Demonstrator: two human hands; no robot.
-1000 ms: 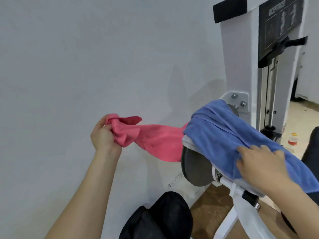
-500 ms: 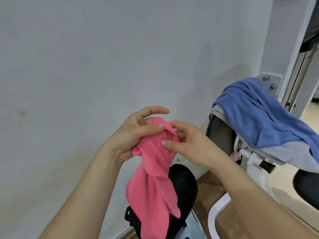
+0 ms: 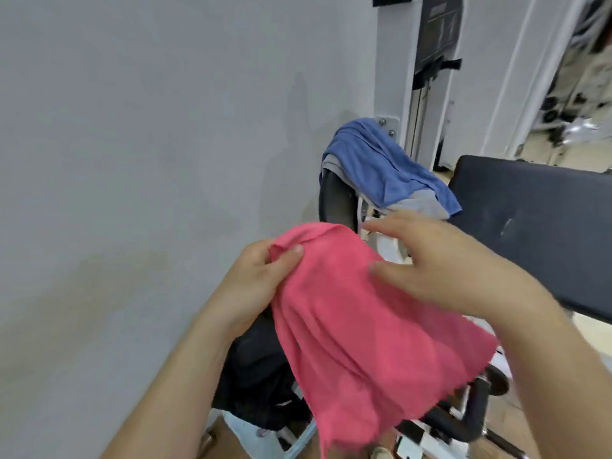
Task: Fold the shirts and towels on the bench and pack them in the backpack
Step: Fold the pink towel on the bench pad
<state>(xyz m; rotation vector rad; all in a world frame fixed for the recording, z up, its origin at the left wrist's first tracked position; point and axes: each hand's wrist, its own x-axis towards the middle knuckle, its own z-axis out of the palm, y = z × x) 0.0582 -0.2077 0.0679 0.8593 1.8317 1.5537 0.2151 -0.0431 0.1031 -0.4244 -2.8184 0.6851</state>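
Observation:
A pink towel (image 3: 357,332) hangs spread in front of me. My left hand (image 3: 261,279) pinches its top left corner between thumb and fingers. My right hand (image 3: 440,263) lies over the towel's upper right part with fingers stretched out, thumb against the cloth. A blue cloth (image 3: 381,160) lies draped over a grey garment (image 3: 417,203) on the machine's round pad. The black backpack (image 3: 258,376) stands on the floor below my left arm, partly hidden by the towel. The dark padded bench (image 3: 536,226) is at the right.
A grey wall fills the left side. A white weight machine column (image 3: 390,71) rises behind the blue cloth. White and black frame tubes (image 3: 463,422) of the machine stick out low at the right, above a wooden floor.
The pink towel, bunched between both hands before, now hangs spread wider. My right hand has let go of its pinch and moved right over the cloth. The view has swung right to show the bench.

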